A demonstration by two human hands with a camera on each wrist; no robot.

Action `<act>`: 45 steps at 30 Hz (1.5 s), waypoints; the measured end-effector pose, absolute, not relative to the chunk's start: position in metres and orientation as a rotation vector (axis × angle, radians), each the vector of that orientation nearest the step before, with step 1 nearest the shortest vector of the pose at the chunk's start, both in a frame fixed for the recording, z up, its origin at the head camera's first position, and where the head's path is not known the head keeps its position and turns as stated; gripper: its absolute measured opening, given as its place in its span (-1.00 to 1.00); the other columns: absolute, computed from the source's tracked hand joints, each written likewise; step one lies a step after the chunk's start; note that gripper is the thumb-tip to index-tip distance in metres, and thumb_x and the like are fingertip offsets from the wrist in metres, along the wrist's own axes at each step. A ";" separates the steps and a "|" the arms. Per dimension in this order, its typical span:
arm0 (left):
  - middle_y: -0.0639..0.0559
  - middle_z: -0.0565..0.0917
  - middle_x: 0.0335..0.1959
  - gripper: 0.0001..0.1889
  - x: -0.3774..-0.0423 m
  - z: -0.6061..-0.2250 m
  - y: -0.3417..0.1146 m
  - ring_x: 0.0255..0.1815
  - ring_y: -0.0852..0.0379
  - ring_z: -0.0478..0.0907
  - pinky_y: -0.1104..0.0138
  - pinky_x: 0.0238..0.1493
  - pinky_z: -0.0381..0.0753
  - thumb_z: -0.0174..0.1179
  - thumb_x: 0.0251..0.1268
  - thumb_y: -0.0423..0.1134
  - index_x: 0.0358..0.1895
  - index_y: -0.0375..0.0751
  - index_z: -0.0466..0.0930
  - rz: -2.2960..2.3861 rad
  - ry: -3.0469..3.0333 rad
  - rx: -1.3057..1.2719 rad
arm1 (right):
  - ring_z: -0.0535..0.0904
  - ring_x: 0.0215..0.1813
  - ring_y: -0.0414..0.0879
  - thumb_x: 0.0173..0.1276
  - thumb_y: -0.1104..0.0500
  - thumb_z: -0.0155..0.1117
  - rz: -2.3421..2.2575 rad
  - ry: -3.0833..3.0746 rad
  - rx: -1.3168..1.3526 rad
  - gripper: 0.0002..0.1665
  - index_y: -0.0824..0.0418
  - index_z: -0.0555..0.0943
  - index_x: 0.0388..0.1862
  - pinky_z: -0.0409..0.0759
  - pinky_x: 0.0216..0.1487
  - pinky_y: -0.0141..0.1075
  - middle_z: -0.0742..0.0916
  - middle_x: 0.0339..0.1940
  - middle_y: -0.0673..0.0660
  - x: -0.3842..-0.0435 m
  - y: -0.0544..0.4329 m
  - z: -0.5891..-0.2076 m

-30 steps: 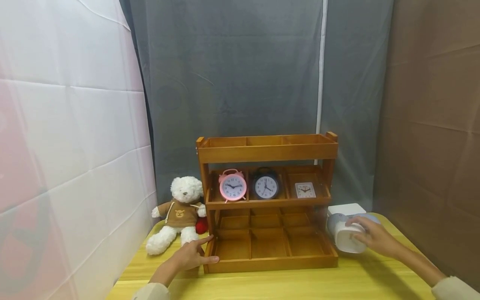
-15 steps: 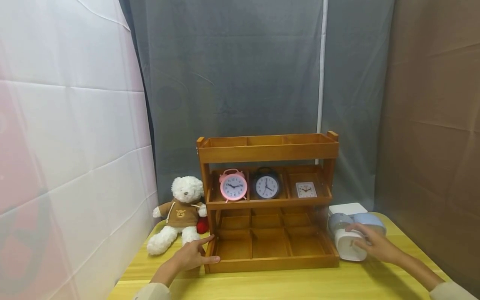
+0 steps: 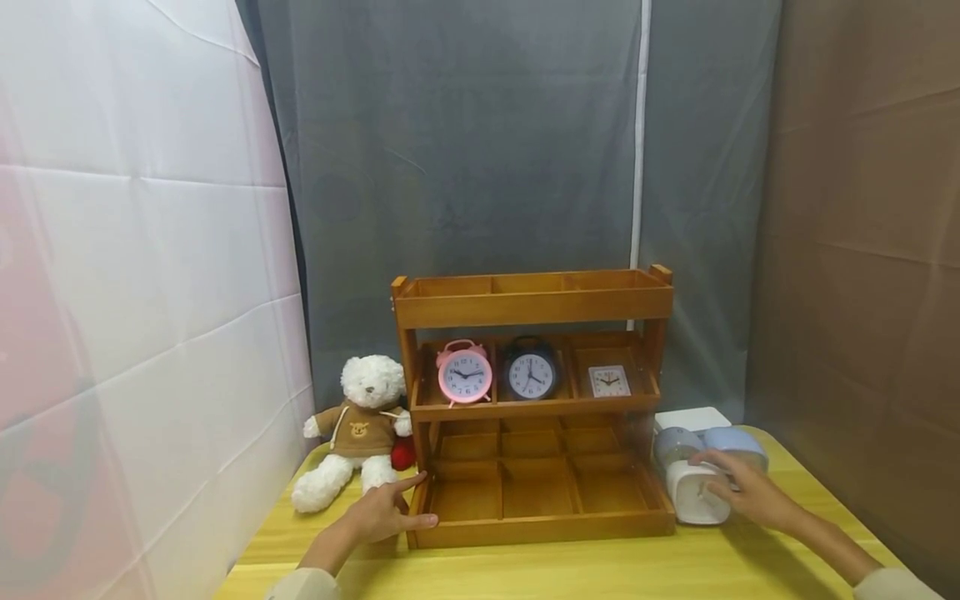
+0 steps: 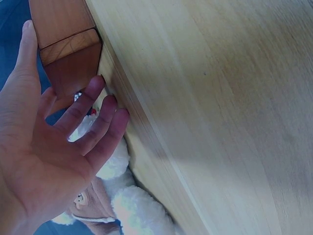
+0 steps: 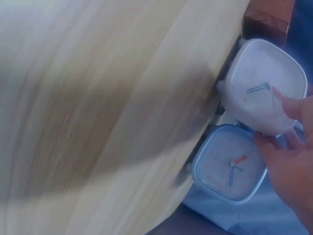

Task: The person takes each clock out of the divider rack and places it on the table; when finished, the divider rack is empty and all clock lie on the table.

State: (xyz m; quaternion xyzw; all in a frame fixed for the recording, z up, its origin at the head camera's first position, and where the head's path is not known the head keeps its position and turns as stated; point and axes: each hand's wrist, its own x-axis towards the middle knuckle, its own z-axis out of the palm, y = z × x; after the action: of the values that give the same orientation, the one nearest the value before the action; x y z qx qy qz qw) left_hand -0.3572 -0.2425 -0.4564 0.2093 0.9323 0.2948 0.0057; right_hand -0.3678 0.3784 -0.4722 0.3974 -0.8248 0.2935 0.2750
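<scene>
My right hand [image 3: 753,492] pinches the right edge of a white rounded-square alarm clock [image 3: 688,500], which stands on the table beside the shelf's lower right corner. In the right wrist view a fingertip overlaps the face of that clock [image 5: 254,73]. Right next to it is a blue clock [image 5: 230,164]. My left hand [image 3: 381,510] rests against the lower left corner of a wooden tiered shelf [image 3: 540,532], fingers relaxed. The middle tier bears a pink twin-bell alarm clock [image 3: 465,375], a black alarm clock [image 3: 531,377] and a small white square clock [image 3: 609,382].
A white teddy bear [image 3: 367,425] in a brown hoodie sits left of the shelf, with a red object [image 3: 402,452] beside it. Behind the white clock are a grey-blue clock [image 3: 677,443] and a flat white box [image 3: 693,418]. Curtains [image 3: 480,167] enclose the table.
The white clock has come down and slightly toward the front onto the table, with my right hand following. The grey-blue and blue clocks behind show more. My left hand has stayed put.
</scene>
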 end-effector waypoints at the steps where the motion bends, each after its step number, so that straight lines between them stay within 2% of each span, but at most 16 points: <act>1: 0.04 0.62 -0.51 -0.08 -0.357 -0.457 -0.242 -0.51 0.16 0.46 0.23 -0.36 0.53 0.47 0.24 0.15 0.53 -0.31 0.36 0.929 2.914 0.658 | 0.62 0.07 -0.25 0.12 0.62 0.45 0.782 -2.210 1.063 -0.45 0.33 0.62 0.10 0.56 0.07 -0.51 0.73 -0.04 0.20 -0.368 0.378 -0.473; 9: 0.06 0.62 -0.52 -0.07 -0.360 -0.459 -0.243 -0.52 0.20 0.46 0.26 -0.35 0.52 0.46 0.23 0.19 0.54 -0.28 0.36 0.928 2.908 0.656 | 0.68 0.02 -0.11 -0.05 0.63 0.52 0.705 -2.104 1.042 -0.46 0.43 0.66 -0.03 0.41 0.19 -0.63 0.77 -0.13 0.24 -0.367 0.373 -0.459; 12: 0.06 0.64 -0.50 -0.05 -0.361 -0.459 -0.243 -0.51 0.19 0.49 0.25 -0.33 0.55 0.46 0.23 0.21 0.54 -0.29 0.36 0.923 2.907 0.661 | 0.68 0.04 -0.11 -0.12 0.62 0.56 0.684 -2.061 1.026 -0.43 0.43 0.68 -0.04 0.41 0.20 -0.63 0.78 -0.11 0.25 -0.368 0.371 -0.449; 15: 0.07 0.64 -0.49 -0.05 -0.361 -0.460 -0.243 -0.49 0.18 0.50 0.23 -0.32 0.56 0.45 0.23 0.22 0.54 -0.29 0.36 0.923 2.905 0.659 | 0.67 0.05 -0.22 -0.13 0.62 0.57 0.699 -2.044 1.023 -0.42 0.42 0.70 -0.04 0.46 0.15 -0.62 0.78 -0.10 0.23 -0.368 0.368 -0.439; 19: 0.07 0.64 -0.49 -0.06 -0.360 -0.460 -0.243 -0.48 0.17 0.50 0.22 -0.31 0.55 0.46 0.23 0.20 0.54 -0.29 0.36 0.922 2.905 0.653 | 0.66 0.07 -0.38 -0.03 0.63 0.54 0.768 -2.085 0.988 -0.46 0.38 0.71 -0.01 0.57 0.03 -0.58 0.80 -0.08 0.18 -0.362 0.362 -0.420; 22: 0.06 0.64 -0.49 -0.07 -0.359 -0.459 -0.241 -0.50 0.17 0.49 0.22 -0.33 0.55 0.47 0.23 0.19 0.53 -0.30 0.37 0.927 2.907 0.660 | 0.68 0.06 -0.38 0.10 0.55 0.53 0.795 -2.138 0.887 -0.52 0.27 0.73 0.02 0.60 -0.02 -0.56 0.81 -0.05 0.15 -0.355 0.356 -0.403; 26: 0.06 0.64 -0.51 -0.07 -0.359 -0.459 -0.241 -0.51 0.18 0.49 0.24 -0.35 0.54 0.47 0.22 0.19 0.53 -0.30 0.37 0.930 2.905 0.667 | 0.75 0.02 -0.19 0.24 0.41 0.54 0.783 -2.185 0.771 -0.57 0.18 0.73 0.08 0.58 -0.02 -0.59 0.82 -0.02 0.17 -0.352 0.349 -0.379; 31: 0.06 0.63 -0.53 -0.05 -0.364 -0.462 -0.248 -0.53 0.18 0.48 0.26 -0.38 0.53 0.46 0.24 0.19 0.54 -0.32 0.34 0.946 2.896 0.677 | 0.77 0.02 0.07 0.37 0.26 0.50 0.781 -2.255 0.729 -0.61 0.23 0.71 0.16 0.59 -0.01 -0.55 0.80 0.05 0.18 -0.356 0.332 -0.349; 34: 0.08 0.63 -0.53 -0.06 -0.365 -0.462 -0.249 -0.52 0.18 0.50 0.27 -0.37 0.54 0.45 0.25 0.18 0.54 -0.34 0.33 0.938 2.903 0.697 | 0.76 0.05 0.12 0.41 0.21 0.47 0.823 -2.305 0.729 -0.58 0.27 0.68 0.20 0.65 -0.01 -0.43 0.79 0.10 0.19 -0.363 0.318 -0.334; 37: 0.07 0.64 -0.52 -0.06 -0.364 -0.459 -0.248 -0.50 0.18 0.50 0.25 -0.35 0.54 0.46 0.24 0.17 0.53 -0.35 0.34 0.929 2.909 0.704 | 0.76 0.07 0.14 0.41 0.20 0.47 0.863 -2.322 0.752 -0.57 0.27 0.67 0.22 0.72 -0.02 -0.20 0.77 0.13 0.22 -0.370 0.304 -0.323; 40: 0.10 0.63 -0.53 -0.07 -0.364 -0.458 -0.246 -0.51 0.20 0.48 0.27 -0.35 0.53 0.46 0.24 0.17 0.53 -0.33 0.36 0.908 2.927 0.704 | 0.74 0.09 0.19 0.40 0.21 0.48 0.896 -2.324 0.777 -0.55 0.29 0.67 0.23 0.70 0.01 0.00 0.76 0.14 0.26 -0.378 0.289 -0.315; 45: 0.09 0.61 -0.57 -0.06 -0.363 -0.460 -0.244 -0.56 0.22 0.42 0.30 -0.42 0.47 0.49 0.22 0.14 0.52 -0.37 0.36 0.927 2.919 0.729 | 0.70 0.13 0.28 0.37 0.29 0.48 0.873 -2.359 0.797 -0.55 0.37 0.66 0.21 0.66 0.09 0.06 0.73 0.16 0.34 -0.391 0.268 -0.308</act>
State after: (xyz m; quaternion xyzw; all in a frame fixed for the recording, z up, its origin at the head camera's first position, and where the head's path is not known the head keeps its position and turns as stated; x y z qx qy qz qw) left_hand -0.3634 -0.2437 -0.4596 0.2316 0.9272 0.2944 -0.0032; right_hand -0.3915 0.2681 -0.3076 0.2926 -0.8658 0.3206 0.2489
